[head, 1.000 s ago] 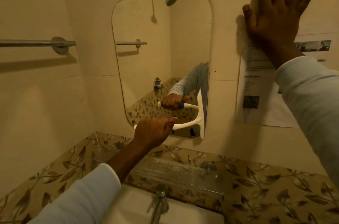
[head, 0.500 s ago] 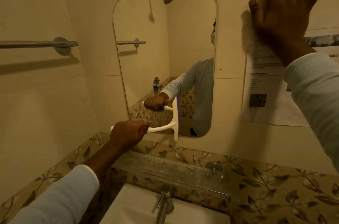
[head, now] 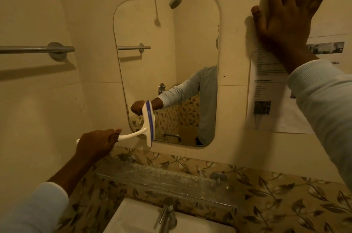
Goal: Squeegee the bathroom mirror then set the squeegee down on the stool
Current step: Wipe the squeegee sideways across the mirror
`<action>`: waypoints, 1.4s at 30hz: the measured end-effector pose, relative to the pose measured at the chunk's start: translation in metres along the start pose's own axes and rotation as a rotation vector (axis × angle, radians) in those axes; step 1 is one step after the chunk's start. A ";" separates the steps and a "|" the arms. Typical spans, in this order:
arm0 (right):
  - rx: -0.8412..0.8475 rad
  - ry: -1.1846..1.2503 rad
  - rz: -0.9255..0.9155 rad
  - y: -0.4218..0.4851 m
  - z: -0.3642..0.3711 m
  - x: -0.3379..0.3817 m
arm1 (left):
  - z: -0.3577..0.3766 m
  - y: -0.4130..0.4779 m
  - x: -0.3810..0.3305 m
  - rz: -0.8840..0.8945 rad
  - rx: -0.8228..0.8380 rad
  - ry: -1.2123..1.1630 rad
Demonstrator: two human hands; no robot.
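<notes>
- The squeegee [head: 147, 124] has slid along the bottom of the mirror [head: 163, 42] from the right edge to the lower left corner, with the blade upright.
- The left hand [head: 97, 143] keeps its fingers curled around the handle.
- The right hand [head: 285, 15] stays flat on the wall, fingers spread.
- This stroke seems almost finished; the stool is not in view.

My left hand [head: 97, 144] hid the handle of the white plastic squeegee [head: 149, 124]; print on the white paper sheet [head: 270, 89] was blurred.
</notes>
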State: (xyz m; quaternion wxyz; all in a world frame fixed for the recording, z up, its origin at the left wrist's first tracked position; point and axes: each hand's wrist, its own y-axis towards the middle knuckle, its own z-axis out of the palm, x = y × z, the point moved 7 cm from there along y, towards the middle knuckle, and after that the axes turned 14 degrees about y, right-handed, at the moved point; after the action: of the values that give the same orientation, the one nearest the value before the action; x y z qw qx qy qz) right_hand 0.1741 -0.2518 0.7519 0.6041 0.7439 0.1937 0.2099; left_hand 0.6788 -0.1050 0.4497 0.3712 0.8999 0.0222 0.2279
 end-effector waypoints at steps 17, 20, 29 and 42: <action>0.017 -0.032 -0.039 0.003 0.005 -0.004 | 0.001 -0.026 0.027 -0.071 0.100 0.026; 0.030 -0.047 -0.057 0.001 0.008 -0.006 | 0.004 -0.030 0.037 -0.124 0.134 0.038; 0.115 -0.041 -0.070 -0.011 0.008 -0.001 | -0.002 -0.055 0.057 -0.316 0.184 0.001; 0.360 0.430 -0.083 -0.112 0.008 0.146 | -0.068 0.004 -0.023 -0.760 0.120 -1.189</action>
State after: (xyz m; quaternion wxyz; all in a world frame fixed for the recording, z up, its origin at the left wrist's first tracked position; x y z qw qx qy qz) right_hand 0.2966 -0.1569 0.6523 0.4153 0.7690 0.3820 0.3003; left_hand 0.6285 -0.0683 0.4857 0.3241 0.8207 0.1411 -0.4490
